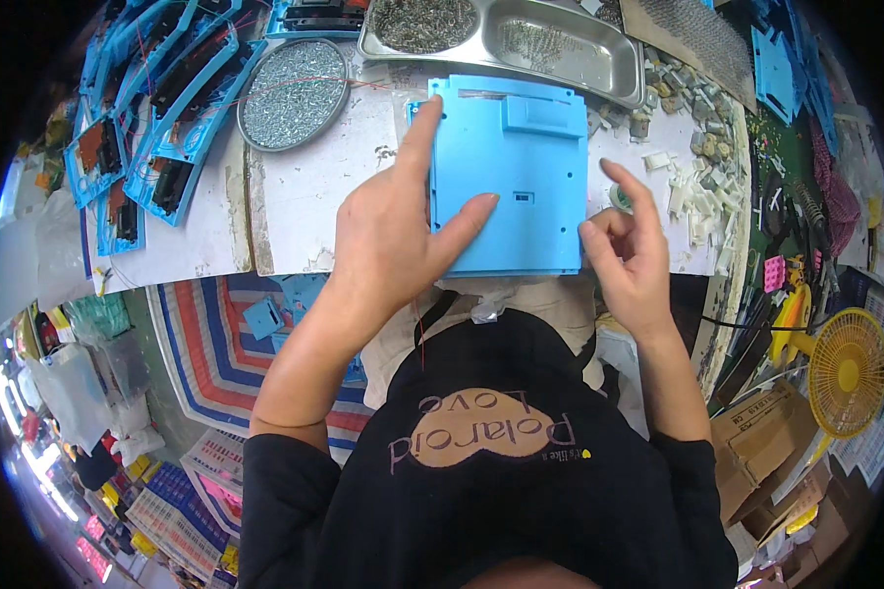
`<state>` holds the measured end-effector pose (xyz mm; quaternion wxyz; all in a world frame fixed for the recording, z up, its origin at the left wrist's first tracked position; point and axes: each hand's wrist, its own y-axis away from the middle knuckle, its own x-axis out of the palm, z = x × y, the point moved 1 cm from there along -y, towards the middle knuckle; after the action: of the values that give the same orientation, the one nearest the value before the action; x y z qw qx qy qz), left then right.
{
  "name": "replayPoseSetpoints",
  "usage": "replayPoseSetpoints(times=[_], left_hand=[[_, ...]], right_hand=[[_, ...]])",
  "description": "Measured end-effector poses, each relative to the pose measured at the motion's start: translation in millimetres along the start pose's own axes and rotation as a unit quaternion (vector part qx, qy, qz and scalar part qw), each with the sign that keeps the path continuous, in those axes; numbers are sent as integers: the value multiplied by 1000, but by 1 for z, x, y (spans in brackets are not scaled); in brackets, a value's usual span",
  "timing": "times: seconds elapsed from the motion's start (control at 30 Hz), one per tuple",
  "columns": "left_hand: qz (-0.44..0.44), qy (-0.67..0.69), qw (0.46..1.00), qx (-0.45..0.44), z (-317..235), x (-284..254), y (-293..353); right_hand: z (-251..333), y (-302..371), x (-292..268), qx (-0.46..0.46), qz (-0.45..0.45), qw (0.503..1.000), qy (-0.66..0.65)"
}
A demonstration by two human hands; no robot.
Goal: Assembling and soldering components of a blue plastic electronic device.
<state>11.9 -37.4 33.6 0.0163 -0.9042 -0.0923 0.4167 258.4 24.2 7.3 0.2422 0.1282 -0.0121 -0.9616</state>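
Note:
A flat blue plastic casing (481,231) lies at the near edge of the white worktable. It has a raised block near its far edge, a small slot in the middle and small holes near its sides. My left hand (388,221) holds the casing by its left side. Its index finger stretches to the far left corner, and its thumb rests on the top face. At the right edge is my right hand (634,250), fingers bent and apart. The right thumb tip meets the casing's edge, and the index finger points away from it. A small round green-and-white thing (621,198) shows beside those fingers.
A round dish of small screws (293,95) and a steel tray (565,83) of small metal parts stand beyond the casing. Blue housings with wires (172,118) pile up at the left. White plastic pieces (697,211) lie right. A yellow fan (848,373) stands far right.

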Motion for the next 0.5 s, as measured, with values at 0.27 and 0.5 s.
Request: replayPoseSetpoints(times=[0.27, 0.5], left_hand=[[-24, 10, 1000, 8, 14, 10, 1], [-10, 7, 998, -63, 12, 7, 23]], right_hand=[[0, -19, 1, -36, 48, 988, 142], [6, -30, 5, -170, 77, 953, 241]])
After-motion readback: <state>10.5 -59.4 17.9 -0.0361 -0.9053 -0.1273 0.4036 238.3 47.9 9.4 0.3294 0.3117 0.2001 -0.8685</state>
